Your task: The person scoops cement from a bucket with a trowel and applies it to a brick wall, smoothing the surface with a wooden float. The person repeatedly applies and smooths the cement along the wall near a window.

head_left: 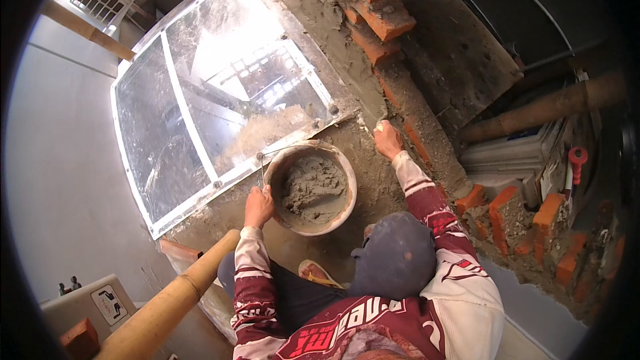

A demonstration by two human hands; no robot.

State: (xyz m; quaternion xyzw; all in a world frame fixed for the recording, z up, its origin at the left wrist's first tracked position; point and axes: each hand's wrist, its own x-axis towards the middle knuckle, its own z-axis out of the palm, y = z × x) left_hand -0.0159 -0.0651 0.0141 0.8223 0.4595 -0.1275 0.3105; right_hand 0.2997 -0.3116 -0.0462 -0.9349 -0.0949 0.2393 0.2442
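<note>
My left hand is closed on the wire handle of a round bucket at the bucket’s left side. Grey wet mortar lies inside it. My right hand is closed on a trowel whose blade, hard to tell apart from the mortar, rests on a grey mortar strip beside a ragged row of orange bricks. My bent knee is right of the bucket, and a sandalled foot shows below it.
A framed clear panel lies at the upper left. A bamboo pole crosses the lower left; another is at the right, near a dirty board, a red-handled tool and more bricks. A white wall bounds the left.
</note>
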